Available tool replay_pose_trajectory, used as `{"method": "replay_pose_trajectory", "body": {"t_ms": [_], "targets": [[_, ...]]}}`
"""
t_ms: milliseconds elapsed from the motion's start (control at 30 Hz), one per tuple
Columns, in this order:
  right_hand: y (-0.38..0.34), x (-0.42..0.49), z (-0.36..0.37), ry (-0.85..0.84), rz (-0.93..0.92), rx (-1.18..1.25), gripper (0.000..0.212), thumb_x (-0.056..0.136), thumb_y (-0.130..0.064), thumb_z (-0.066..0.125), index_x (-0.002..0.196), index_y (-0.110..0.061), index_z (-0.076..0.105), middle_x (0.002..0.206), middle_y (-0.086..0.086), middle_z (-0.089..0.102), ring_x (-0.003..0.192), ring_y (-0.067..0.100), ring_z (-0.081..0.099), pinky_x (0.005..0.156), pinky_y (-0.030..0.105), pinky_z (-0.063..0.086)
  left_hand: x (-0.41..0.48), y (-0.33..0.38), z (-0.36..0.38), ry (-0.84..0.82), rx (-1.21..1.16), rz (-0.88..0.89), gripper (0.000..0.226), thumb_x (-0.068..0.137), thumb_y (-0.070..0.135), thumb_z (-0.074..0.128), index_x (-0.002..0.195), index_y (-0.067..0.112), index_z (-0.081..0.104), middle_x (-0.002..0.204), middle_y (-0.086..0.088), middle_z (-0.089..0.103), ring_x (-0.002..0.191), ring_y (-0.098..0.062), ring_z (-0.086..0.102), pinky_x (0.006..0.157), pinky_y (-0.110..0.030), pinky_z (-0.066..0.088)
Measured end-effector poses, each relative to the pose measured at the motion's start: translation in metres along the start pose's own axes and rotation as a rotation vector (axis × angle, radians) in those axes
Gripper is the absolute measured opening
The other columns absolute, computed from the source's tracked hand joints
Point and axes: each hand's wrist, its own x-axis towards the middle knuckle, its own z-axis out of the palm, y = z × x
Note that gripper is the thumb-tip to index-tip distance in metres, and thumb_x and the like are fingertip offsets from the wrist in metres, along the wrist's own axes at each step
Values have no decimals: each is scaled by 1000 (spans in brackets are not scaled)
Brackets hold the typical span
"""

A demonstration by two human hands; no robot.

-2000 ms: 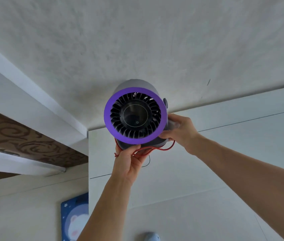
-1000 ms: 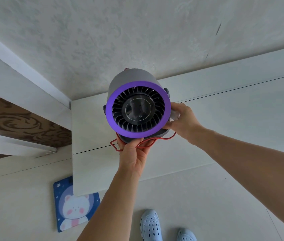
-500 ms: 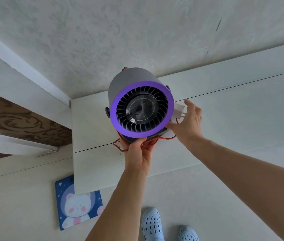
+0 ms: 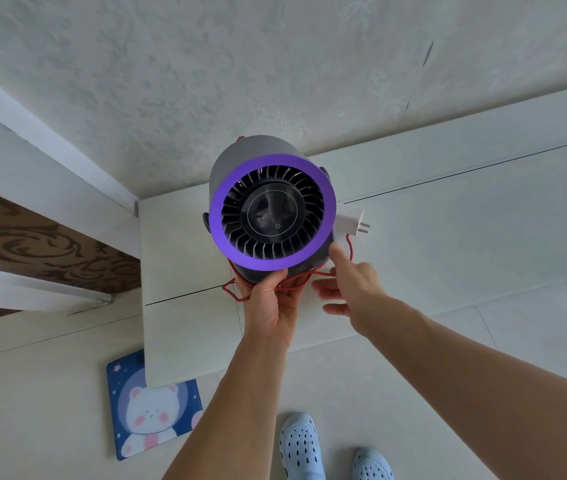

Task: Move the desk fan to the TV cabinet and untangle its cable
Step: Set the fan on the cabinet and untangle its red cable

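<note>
Desk fan (image 4: 271, 209): above the TV cabinet (image 4: 448, 216) top, my left hand (image 4: 268, 306) gripping its base. Red cable (image 4: 349, 247): right of fan, running up toward the white plug (image 4: 351, 220). My right hand (image 4: 351, 285): nearest, fingers spread, holding nothing

I am looking over a grey desk fan (image 4: 240, 157) ringed in purple with black vanes, its red cable (image 4: 232, 292), a white plug (image 4: 350, 220), a navy mat (image 4: 152, 403) showing a white bear, and my pale-blue perforated shoes (image 4: 301, 445).
</note>
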Motion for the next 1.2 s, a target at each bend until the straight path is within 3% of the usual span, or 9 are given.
{"method": "replay_pose_trajectory", "body": {"t_ms": [100,233,367,467,600,733,900,1000,1200], "targets": [[-2,1,3,-87,115,286,26,95,-27,50,86,-6,61,78,11,71,74,23,65,62,33,51,0,1,-1,33,3,-19,42,86,-18,48,85,12,77,83,-20,72,78,-31,71,84,-45,56],[-5,7,-1,-63,140,463,16,88,1,52,75,-4,58,62,7,53,52,17,45,51,27,41,-2,1,-1,24,-25,1,49,84,-21,47,82,17,78,89,-24,73,79,-38,72,81,-53,56],[-11,10,-6,-12,166,426,15,88,2,56,74,-1,59,58,8,49,46,15,31,45,26,36,-6,1,-4,34,-10,-1,53,85,-21,46,92,22,77,94,-23,72,81,-39,71,83,-58,53],[-17,14,-7,61,191,372,15,88,5,55,75,-1,59,64,9,52,46,14,33,40,21,35,-8,1,-9,65,-29,-33,53,85,-20,46,128,9,58,101,-21,70,80,-36,73,82,-57,55],[-28,20,-16,193,79,348,19,82,9,57,69,-5,57,62,7,50,45,16,35,33,14,29,-14,0,-18,96,-27,-59,70,82,-23,47,144,11,41,117,-26,64,83,-35,74,75,-52,60],[-33,16,-24,145,-59,264,25,77,12,63,69,-12,63,65,5,59,51,17,47,50,27,37,-19,-6,-23,95,21,-29,72,80,-23,52,138,20,46,129,-24,62,102,-40,69,80,-55,57],[-23,10,-28,36,-107,207,25,79,10,60,93,-10,67,73,6,63,66,18,57,74,38,55,-24,-15,-22,149,-21,-5,65,79,-23,56,128,20,56,127,-20,64,107,-41,66,83,-58,54],[-18,7,-26,-4,-112,221,31,81,9,57,106,-3,68,71,5,64,62,16,56,75,38,57,-27,-17,-19,219,-30,-1,64,80,-23,56,133,14,53,127,-20,64,108,-40,66,80,-56,57],[-15,5,-25,-10,-123,283,33,83,8,60,114,0,65,83,11,66,65,18,58,69,31,58,-33,-18,-18,386,115,-40,29,91,-5,58,104,21,63,112,-10,72,98,-28,70,66,-39,63]]}}
